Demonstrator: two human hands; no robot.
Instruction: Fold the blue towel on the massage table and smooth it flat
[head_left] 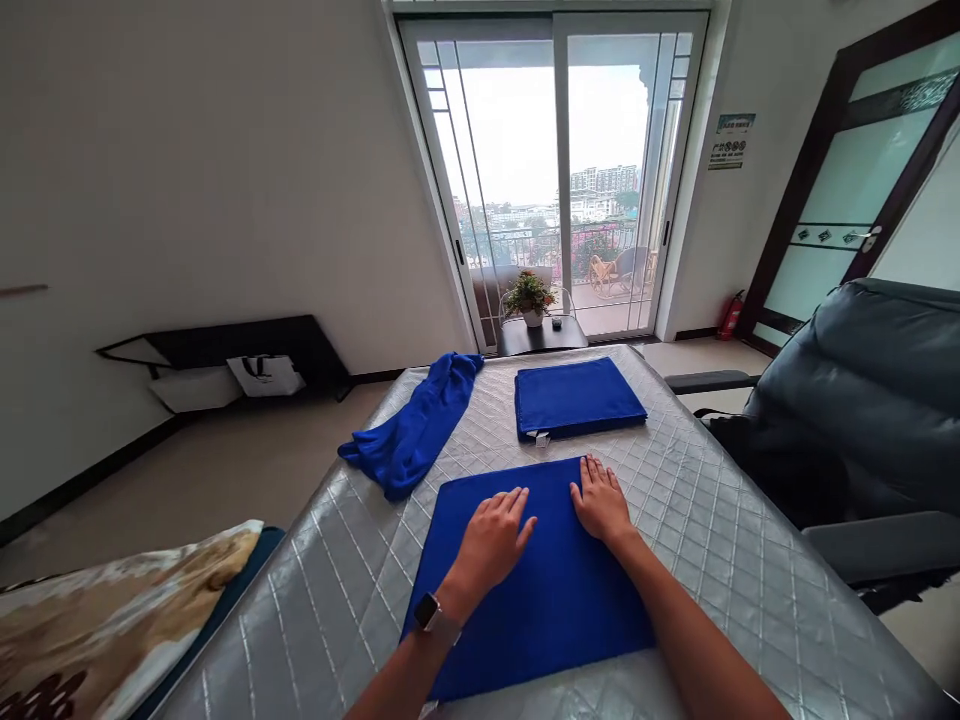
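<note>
A flat blue cloth [540,610] lies spread in front of me on a silver quilted surface [690,530]. Over its left half is my left hand [495,535], fingers loosely extended and holding nothing; whether it touches the cloth I cannot tell. My right hand [602,500] rests flat near the cloth's far right corner, fingers stretched out. Beyond it sits a neat stack of folded blue cloth [577,395] with a white tag at its near edge. To the left, a crumpled blue cloth [416,430] lies along the surface's left edge.
A dark armchair [862,400] stands close on the right. Behind the far edge, a small table [517,340] holds a potted plant [529,295] before sliding glass doors. At lower left lies a patterned blanket [135,610]; a white bag [266,375] is by the wall.
</note>
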